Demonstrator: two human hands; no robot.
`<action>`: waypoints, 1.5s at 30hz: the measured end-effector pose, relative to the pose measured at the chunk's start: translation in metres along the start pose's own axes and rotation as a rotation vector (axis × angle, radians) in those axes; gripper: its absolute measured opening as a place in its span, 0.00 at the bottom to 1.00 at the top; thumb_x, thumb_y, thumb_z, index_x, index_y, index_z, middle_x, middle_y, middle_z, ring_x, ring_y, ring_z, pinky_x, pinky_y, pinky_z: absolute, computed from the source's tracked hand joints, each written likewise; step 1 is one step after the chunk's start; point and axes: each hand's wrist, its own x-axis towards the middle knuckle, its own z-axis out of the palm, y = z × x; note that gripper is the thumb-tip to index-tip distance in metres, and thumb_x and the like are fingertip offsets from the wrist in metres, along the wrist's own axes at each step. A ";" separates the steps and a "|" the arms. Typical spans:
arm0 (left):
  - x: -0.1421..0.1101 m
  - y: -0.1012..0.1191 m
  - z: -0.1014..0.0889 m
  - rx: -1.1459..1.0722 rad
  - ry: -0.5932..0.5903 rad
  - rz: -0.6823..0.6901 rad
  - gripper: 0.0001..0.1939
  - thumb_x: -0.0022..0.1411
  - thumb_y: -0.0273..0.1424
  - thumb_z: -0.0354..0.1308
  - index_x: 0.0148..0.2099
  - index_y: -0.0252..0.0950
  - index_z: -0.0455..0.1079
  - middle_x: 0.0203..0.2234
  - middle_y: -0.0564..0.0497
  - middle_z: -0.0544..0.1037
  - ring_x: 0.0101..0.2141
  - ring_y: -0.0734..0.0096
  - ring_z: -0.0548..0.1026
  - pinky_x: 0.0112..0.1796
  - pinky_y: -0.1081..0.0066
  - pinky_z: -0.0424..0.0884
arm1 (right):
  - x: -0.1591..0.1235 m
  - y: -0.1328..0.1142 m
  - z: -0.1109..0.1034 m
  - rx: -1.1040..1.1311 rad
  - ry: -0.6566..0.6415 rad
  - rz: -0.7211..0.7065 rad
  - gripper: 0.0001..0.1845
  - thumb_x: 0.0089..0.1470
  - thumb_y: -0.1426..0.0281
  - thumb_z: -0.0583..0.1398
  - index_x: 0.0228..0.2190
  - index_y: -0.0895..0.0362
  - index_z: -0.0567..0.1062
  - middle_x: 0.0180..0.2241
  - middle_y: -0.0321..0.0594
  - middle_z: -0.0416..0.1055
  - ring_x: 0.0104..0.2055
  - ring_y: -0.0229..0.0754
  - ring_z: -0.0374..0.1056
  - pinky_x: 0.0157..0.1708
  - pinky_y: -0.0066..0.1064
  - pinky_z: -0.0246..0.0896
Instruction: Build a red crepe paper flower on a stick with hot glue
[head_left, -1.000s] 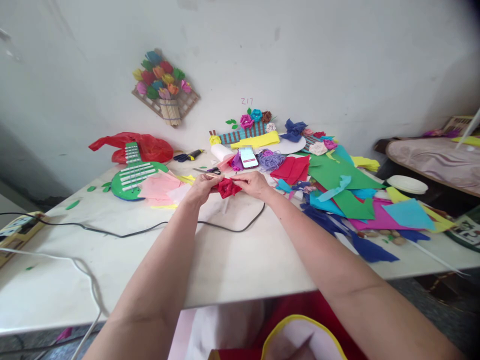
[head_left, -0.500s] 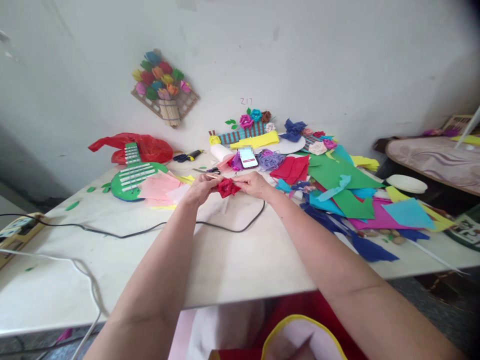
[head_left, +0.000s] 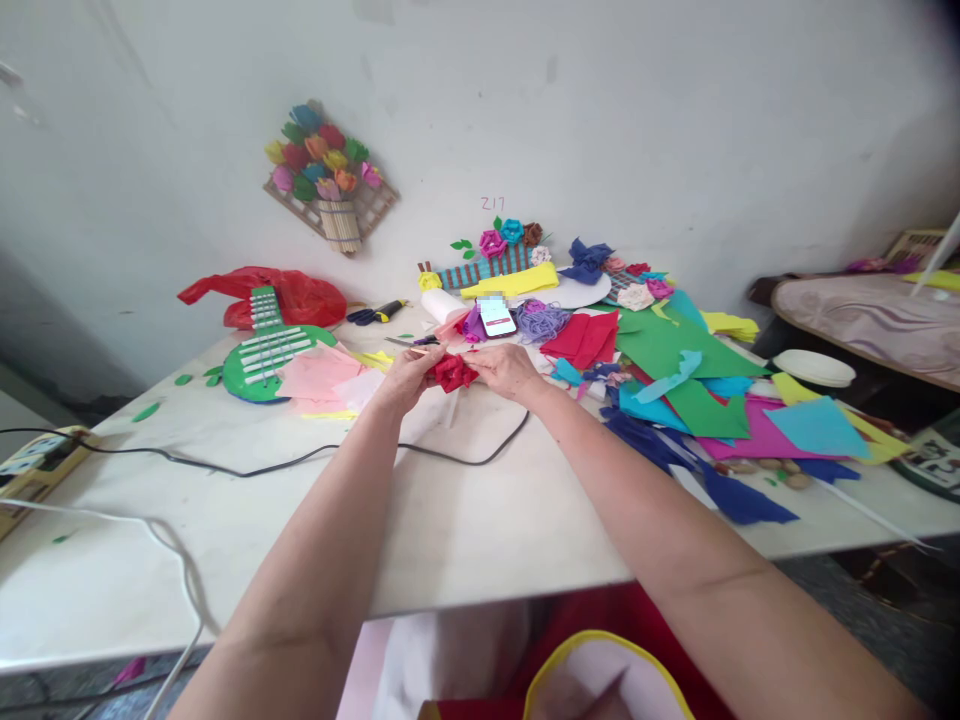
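Red, thin, crumpled paper gathered into a small rosette (head_left: pixel 453 373) sits between both hands at the centre of the head view, nearer the wearer than a lit rectangular smartphone (head_left: pixel 498 316); from my remote station I cannot tell whether its underside touches the white, smooth tabletop (head_left: pixel 487 530). The left hand (head_left: pixel 407 378) is drawn in narrow and holds the rosette's left side, with a slim, pale, stick-like piece (head_left: pixel 422 351) showing along its fingers; whether that piece joins the paper I cannot tell. The right hand (head_left: pixel 510 370) pinches the right edge, thumb close to fingers, the exact contact too small to make out. I judge the rosette very light and soft, matt enough not to slip, yet fragile: its folds would flatten under a firm squeeze and could tear under a sideways pull. I would take hold low, at the gathered base, which is hidden from me, and touch the outer folds only with a light fingertip pinch. Loose pale-pink paper sheets (head_left: pixel 319 378) lie left of the left hand; a thin black cable (head_left: pixel 487 460) curves across the tabletop on the wearer's side.
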 end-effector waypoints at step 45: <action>0.002 0.006 -0.008 0.096 0.032 0.041 0.16 0.32 0.35 0.75 0.23 0.33 0.75 0.19 0.49 0.75 0.22 0.69 0.71 0.28 0.68 0.68 | 0.004 0.018 0.016 0.568 0.016 -0.014 0.17 0.52 0.75 0.62 0.45 0.53 0.80 0.45 0.41 0.78 0.47 0.45 0.75 0.49 0.36 0.69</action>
